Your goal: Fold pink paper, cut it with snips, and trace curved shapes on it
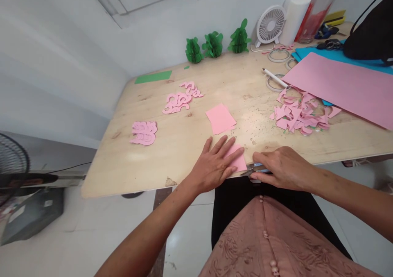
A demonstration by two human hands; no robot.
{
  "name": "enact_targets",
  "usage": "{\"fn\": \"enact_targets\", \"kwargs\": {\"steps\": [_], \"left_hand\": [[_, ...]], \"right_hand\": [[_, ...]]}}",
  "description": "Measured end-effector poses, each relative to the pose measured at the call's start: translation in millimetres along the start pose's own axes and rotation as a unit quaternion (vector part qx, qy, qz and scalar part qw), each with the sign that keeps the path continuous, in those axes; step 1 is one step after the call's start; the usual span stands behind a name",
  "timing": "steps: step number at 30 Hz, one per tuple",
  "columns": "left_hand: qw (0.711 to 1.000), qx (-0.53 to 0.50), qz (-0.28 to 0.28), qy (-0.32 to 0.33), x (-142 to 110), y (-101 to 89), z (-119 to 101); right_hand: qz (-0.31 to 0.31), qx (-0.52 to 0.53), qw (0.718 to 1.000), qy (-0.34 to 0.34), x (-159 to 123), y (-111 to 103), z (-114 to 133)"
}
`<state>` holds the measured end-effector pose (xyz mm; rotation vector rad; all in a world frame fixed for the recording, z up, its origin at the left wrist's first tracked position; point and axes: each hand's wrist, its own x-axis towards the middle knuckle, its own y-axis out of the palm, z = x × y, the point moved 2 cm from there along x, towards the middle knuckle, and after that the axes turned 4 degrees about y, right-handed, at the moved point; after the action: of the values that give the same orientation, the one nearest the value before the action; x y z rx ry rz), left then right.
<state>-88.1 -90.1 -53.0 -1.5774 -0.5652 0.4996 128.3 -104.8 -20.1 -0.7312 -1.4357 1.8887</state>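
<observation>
At the bench's (132, 168) front edge, pink paper (240, 160) is pressed flat by the spread left hand (213, 162); what seem to be scissors (253, 169) are gripped by the right hand (284, 168). Likely light and easily creased, the paper is best pinned near its edges.

Dusty-pink embroidered blouse (294, 238) with pale round buttons (265, 234), black bottoms (226, 207).

Sheet (240, 161) on the table (184, 154), left of the scissors (254, 168), scrap pile (297, 115) behind.
</observation>
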Motion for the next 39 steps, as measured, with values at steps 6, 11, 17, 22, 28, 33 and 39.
{"fn": "enact_targets", "kwargs": {"steps": [6, 11, 17, 22, 28, 33, 39], "left_hand": [[1.000, -0.004, 0.007, -0.008, 0.2, -0.8, -0.1], [1.000, -0.010, 0.003, -0.006, 0.3, -2.0, -0.3], [1.000, -0.016, 0.005, -0.006, 0.5, -1.7, -0.3], [1.000, -0.020, -0.002, -0.003, 0.7, -1.6, -0.7], [1.000, -0.027, -0.014, -0.006, 0.1, -2.2, -1.0], [0.999, -0.037, -0.015, -0.009, 0.3, -3.1, -1.9], [0.998, -0.057, -0.025, -0.008, -1.0, -4.5, 0.1]], "right_hand": [[-0.013, -0.024, 1.000, -0.005, -4.6, 1.4, 3.1], [-0.038, -0.067, 0.997, -0.013, -8.2, 6.9, 6.0], [-0.059, -0.080, 0.995, -0.017, -9.6, 10.0, 9.3], [-0.055, -0.093, 0.994, -0.023, -8.1, 8.6, 13.4], [-0.057, -0.093, 0.994, -0.030, -4.2, 10.7, 17.9], [-0.050, -0.100, 0.993, -0.042, -5.4, 13.0, 25.8], [-0.066, -0.057, 0.995, -0.043, -10.5, 13.2, 28.7]]}}
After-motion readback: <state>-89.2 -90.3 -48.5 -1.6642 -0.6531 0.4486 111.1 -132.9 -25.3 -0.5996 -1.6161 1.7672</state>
